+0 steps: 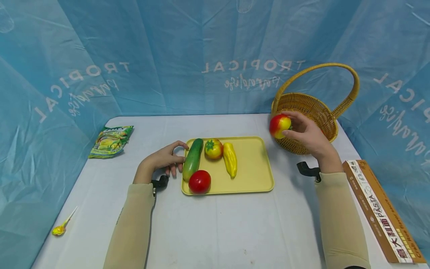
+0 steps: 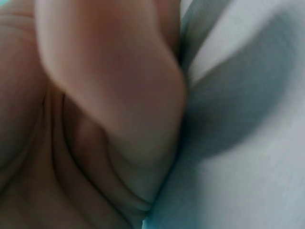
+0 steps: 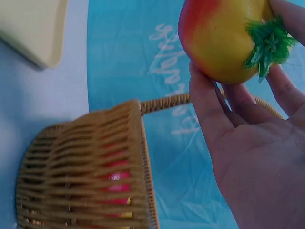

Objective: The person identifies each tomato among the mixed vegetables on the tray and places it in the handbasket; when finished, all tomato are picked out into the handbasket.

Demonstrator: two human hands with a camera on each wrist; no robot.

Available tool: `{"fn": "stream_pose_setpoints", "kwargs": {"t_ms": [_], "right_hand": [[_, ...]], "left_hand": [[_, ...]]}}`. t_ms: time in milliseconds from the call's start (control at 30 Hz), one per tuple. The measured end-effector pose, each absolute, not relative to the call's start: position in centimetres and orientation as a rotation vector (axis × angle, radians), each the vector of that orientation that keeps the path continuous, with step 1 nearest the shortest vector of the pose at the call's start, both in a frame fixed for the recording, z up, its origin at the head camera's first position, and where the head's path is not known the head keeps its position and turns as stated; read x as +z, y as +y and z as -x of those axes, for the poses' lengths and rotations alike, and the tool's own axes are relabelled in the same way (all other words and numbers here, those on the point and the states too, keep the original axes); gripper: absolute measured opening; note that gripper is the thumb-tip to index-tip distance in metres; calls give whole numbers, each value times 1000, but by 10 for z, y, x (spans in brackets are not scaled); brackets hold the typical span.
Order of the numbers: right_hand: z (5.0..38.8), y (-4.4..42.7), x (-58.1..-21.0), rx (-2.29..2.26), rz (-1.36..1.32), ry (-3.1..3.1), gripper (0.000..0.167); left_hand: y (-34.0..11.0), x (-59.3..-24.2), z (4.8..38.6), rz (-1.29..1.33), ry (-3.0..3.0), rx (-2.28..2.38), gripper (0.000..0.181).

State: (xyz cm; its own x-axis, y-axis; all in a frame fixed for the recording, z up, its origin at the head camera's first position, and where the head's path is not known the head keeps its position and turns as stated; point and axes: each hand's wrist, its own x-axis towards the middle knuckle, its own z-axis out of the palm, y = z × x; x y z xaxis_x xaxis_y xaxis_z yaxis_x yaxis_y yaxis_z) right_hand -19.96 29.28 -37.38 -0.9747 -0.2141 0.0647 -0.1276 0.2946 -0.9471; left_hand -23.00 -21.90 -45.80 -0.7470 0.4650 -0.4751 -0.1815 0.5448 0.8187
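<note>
A lollipop [image 1: 65, 225] lies in the lower left of the frame, with a green snack packet [image 1: 111, 142] above it in the left part. The left hand [image 1: 163, 158] is at the left edge of a yellow tray [image 1: 253, 164] near the centre, fingers loosely bent, thumb and forefinger apart, grasping nothing; its fingertips are close beside a green cucumber [image 1: 193, 160], but I cannot tell whether they touch it. At the cucumber's lower end sits a glossy red tomato [image 1: 199, 182], then, further right, a leaf-topped fruit [image 1: 213, 149] and a long yellow vegetable [image 1: 230, 160]. Right of centre, a red-and-yellow fruit [image 1: 280, 126] is held in the air before the left side of a wicker basket [image 1: 295, 147]; it is round and shiny, red shading into yellow about a green leafy top. The right hand [image 1: 307, 132] grips it between thumb and fingers. Something red shows through the basket's weave. A brown pasta box [image 1: 379, 213] lies at the lower right
</note>
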Motion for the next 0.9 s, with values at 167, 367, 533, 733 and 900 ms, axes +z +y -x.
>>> {"fn": "stream_pose_setpoints", "kwargs": {"t_ms": [167,367,533,733,900], "right_hand": [[203,301,-378,-1784,207,2503,60],[206,308,-382,-1800,143,2517,59],[208,312,-385,-1795,111,2540,60],[210,319,-388,-1701,45,2619,65],[214,322,-391,-1662,-17,2669,81]], "left_hand": [[-219,-457,230,-223,2095,1222,50],[-219,-458,229,-223,2099,1221,49],[-219,-459,229,-226,2100,1222,48],[-220,-461,231,-230,2110,1207,49],[-219,-461,231,-228,2114,1208,48]]}}
